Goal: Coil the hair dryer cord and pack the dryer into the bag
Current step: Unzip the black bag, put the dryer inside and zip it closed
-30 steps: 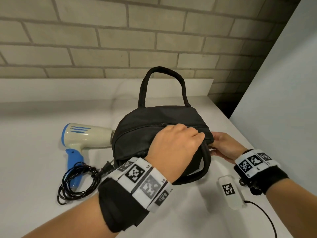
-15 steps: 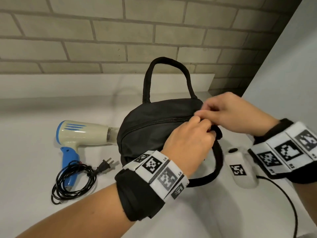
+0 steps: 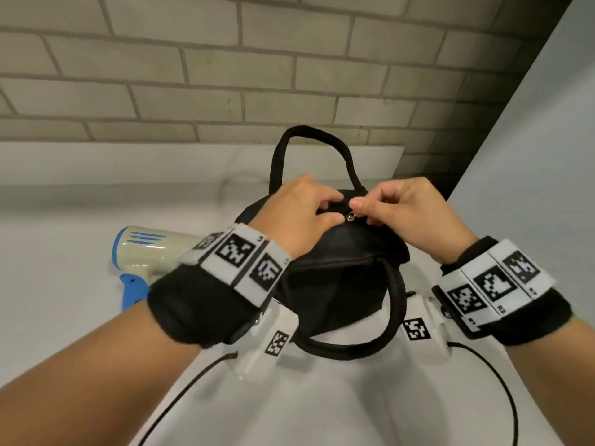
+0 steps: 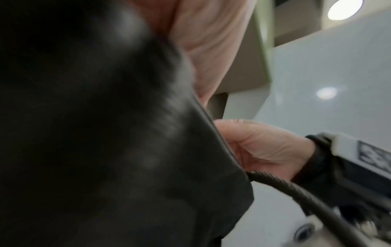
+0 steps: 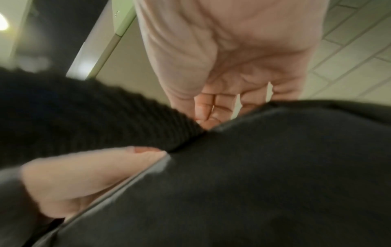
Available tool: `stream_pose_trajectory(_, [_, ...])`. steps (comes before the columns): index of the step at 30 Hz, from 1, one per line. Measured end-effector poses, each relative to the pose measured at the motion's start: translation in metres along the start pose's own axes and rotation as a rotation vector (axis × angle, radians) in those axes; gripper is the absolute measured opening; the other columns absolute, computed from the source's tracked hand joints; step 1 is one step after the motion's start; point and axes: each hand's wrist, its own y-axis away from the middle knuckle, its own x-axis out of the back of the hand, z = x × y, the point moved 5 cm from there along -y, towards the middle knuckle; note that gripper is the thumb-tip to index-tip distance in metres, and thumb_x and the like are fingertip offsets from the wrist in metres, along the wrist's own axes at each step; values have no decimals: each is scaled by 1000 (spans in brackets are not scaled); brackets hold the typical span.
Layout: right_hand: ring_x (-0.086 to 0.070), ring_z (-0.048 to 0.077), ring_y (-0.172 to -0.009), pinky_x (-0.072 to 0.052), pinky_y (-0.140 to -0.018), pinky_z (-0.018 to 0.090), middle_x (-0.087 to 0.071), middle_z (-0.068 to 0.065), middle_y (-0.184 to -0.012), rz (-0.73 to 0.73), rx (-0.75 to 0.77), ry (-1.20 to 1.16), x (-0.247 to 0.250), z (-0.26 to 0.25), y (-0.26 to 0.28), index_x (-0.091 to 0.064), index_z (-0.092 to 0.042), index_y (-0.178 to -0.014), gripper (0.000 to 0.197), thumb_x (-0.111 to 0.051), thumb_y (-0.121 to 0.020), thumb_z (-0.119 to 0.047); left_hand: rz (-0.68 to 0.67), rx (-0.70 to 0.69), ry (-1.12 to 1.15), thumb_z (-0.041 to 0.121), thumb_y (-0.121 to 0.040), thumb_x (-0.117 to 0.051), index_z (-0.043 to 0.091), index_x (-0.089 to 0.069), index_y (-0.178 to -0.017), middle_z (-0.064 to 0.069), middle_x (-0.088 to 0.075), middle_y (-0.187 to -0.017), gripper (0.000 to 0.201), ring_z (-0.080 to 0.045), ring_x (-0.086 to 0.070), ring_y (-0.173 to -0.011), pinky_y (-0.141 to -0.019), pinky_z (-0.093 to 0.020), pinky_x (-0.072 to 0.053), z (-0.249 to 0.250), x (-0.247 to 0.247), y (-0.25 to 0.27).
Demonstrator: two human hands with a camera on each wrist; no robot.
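Observation:
A black fabric bag [image 3: 335, 278] stands on the white counter [image 3: 64, 317], one handle [image 3: 309, 136] upright and the other [image 3: 396, 294] hanging toward me. My left hand [image 3: 325, 207] grips the fabric at the bag's top. My right hand [image 3: 363, 210] pinches at the silver zipper pull [image 3: 350, 216] right beside it. The cream and blue hair dryer [image 3: 145, 252] lies to the left of the bag, with its cord hidden behind my left arm. The wrist views show the bag [image 4: 105, 133] [image 5: 275, 167] close up and blurred.
A brick wall [image 3: 225, 75] with a low white ledge [image 3: 128, 162] runs behind the counter. A grey panel [image 3: 531, 188] closes off the right side. Thin black camera cables [image 3: 502, 387] trail over the counter near me.
My right hand rose from the bag's right end to its top. My left hand slid up and left along the top. The two hands now meet at the zipper pull.

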Motion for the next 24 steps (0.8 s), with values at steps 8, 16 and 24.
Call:
stream_pose_trajectory(8, [-63,3,-75,-50,-69,17,-67,-7,-78,-96,94,17,-5,11,19,-68,-24,-82,10,-60,-79,-30,-52,-44,-82,33,-88,-53,25,-66,-96,9,-48,-90,18,-8,-45,-83,-72,-29,-39,2,-12,-5])
stream_pose_trajectory(16, [-58,-10,-72,-45,-64,8,-62,-18,-78,-229,102,82,-4,30,21,-57,-37,-83,10,-57,-82,-27,-105,-167,-112,28,-93,-42,21,-55,-100,9,-47,-93,16,-14,-48,-85,-74,-35,-43,11,-11,-6])
stream_pose_trajectory(24, [-55,-4,-54,-43,-49,11,-63,-17,-61,-198,18,-279,11,47,10,-61,-28,-74,33,-67,-61,-57,-81,-281,-209,20,-91,-43,14,-56,-99,10,-41,-79,16,-11,-43,-79,-72,-26,-36,-19,26,-4])
